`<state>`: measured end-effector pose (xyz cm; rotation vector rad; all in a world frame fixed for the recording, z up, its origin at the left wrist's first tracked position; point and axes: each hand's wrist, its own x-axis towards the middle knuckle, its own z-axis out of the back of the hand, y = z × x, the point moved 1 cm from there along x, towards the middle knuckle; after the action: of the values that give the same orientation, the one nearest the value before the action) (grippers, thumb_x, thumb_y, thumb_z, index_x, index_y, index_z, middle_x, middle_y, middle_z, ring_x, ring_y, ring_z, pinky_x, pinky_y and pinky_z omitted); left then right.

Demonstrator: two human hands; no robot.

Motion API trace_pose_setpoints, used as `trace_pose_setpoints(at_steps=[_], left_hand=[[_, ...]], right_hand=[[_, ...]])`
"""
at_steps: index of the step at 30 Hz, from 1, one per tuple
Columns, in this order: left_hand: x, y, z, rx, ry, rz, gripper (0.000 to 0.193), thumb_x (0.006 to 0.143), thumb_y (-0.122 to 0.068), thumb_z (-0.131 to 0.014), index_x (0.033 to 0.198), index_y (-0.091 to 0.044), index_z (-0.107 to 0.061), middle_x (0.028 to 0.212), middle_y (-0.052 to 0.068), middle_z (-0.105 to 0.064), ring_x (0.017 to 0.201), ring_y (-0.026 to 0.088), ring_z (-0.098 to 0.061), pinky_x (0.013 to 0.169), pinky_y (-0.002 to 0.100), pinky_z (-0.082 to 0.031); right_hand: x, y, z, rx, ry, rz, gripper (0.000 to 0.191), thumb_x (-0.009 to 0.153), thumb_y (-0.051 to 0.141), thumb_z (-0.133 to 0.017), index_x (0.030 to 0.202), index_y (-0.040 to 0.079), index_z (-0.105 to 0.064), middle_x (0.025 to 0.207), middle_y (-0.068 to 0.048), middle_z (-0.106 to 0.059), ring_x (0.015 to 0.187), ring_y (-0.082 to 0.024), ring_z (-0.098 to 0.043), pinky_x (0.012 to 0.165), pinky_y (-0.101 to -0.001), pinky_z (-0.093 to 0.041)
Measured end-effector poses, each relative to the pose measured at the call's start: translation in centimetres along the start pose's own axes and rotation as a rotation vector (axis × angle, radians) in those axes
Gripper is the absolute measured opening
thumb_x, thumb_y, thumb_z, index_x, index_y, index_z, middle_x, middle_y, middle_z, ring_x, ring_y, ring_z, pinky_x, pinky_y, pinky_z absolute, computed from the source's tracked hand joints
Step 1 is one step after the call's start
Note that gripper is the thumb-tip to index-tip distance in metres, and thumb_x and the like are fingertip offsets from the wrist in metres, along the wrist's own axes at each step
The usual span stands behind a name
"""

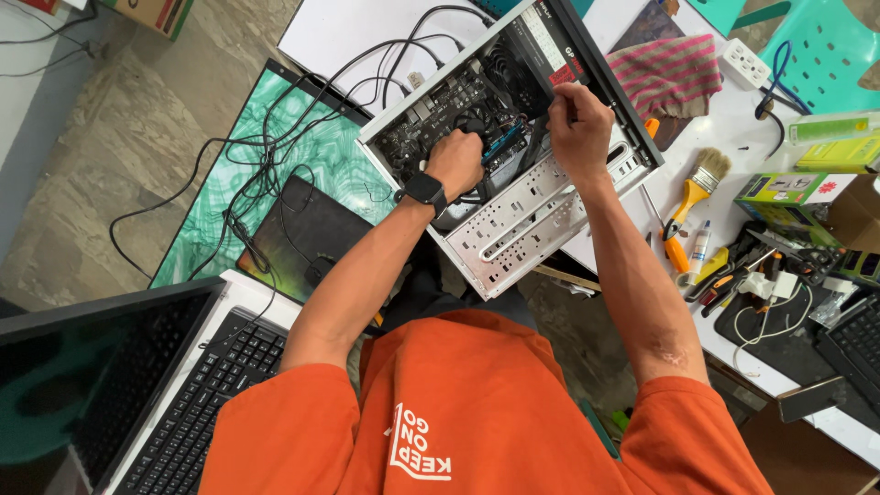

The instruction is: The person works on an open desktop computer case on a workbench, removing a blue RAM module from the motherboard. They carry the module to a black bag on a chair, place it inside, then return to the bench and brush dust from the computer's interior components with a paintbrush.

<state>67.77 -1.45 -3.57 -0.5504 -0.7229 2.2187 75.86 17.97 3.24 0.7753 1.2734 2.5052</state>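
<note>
An open desktop computer case (550, 206) lies on its side on the table, its black motherboard and cables exposed. My left hand (456, 161), with a black watch on the wrist, reaches down inside the case and is closed around something among the black parts and a blue cable (503, 141); what it grips is hidden. Beside the power supply (541, 55), my right hand (579, 124) is closed on a thin dark tool or cable near the case's upper wall; I cannot tell which.
A paintbrush (698, 181), pliers (724, 280) and small boxes (790, 192) lie on the white table at the right. A striped cloth (667, 73) sits behind the case. Tangled black cables (266, 156) cross a green panel at the left. A black keyboard (206, 403) lies bottom left.
</note>
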Motion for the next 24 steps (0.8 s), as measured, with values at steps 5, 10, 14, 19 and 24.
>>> trace_pose_setpoints(at_steps=[5,10,14,19,24], left_hand=[[0.0,0.0,-0.1,-0.010,-0.011,-0.003,0.010,0.069,0.002,-0.068,0.076,0.009,-0.070,0.079,0.032,-0.068,0.076,0.049,-0.069,0.070,0.052,-0.057],[0.0,0.1,-0.2,0.011,0.008,-0.012,0.010,0.071,0.002,-0.068,0.077,0.009,-0.070,0.081,0.032,-0.067,0.077,0.049,-0.069,0.072,0.051,-0.058],[0.0,0.1,-0.3,0.015,-0.001,-0.009,0.010,0.070,0.002,-0.069,0.077,0.009,-0.070,0.082,0.033,-0.068,0.078,0.049,-0.069,0.072,0.052,-0.058],[0.0,0.1,-0.6,0.041,-0.009,-0.019,0.009,0.069,0.002,-0.069,0.076,0.008,-0.071,0.083,0.032,-0.068,0.078,0.049,-0.069,0.072,0.051,-0.058],[0.0,0.2,-1.1,0.066,-0.011,-0.018,0.009,0.069,0.002,-0.069,0.077,0.007,-0.070,0.083,0.031,-0.068,0.077,0.048,-0.070,0.070,0.051,-0.059]], right_hand=[[0.0,-0.1,0.0,-0.011,0.003,-0.003,0.007,0.103,-0.004,-0.063,0.106,-0.004,-0.069,0.077,-0.008,-0.068,0.064,-0.012,-0.069,0.058,-0.0254,-0.052],[0.0,0.0,0.0,-0.017,0.004,-0.009,0.008,0.103,-0.004,-0.063,0.107,-0.003,-0.069,0.077,-0.007,-0.068,0.064,-0.012,-0.069,0.058,-0.0253,-0.053],[0.0,-0.1,0.0,-0.001,0.004,-0.014,0.007,0.103,-0.004,-0.062,0.106,-0.004,-0.069,0.076,-0.007,-0.067,0.063,-0.012,-0.069,0.057,-0.0255,-0.052],[0.1,-0.1,0.0,-0.013,0.003,-0.002,0.007,0.103,-0.004,-0.062,0.106,-0.004,-0.069,0.076,-0.007,-0.067,0.063,-0.012,-0.069,0.057,-0.0255,-0.052],[-0.1,-0.2,0.0,-0.008,-0.002,0.011,0.007,0.103,-0.004,-0.063,0.105,-0.004,-0.069,0.075,-0.008,-0.067,0.063,-0.013,-0.068,0.057,-0.0256,-0.051]])
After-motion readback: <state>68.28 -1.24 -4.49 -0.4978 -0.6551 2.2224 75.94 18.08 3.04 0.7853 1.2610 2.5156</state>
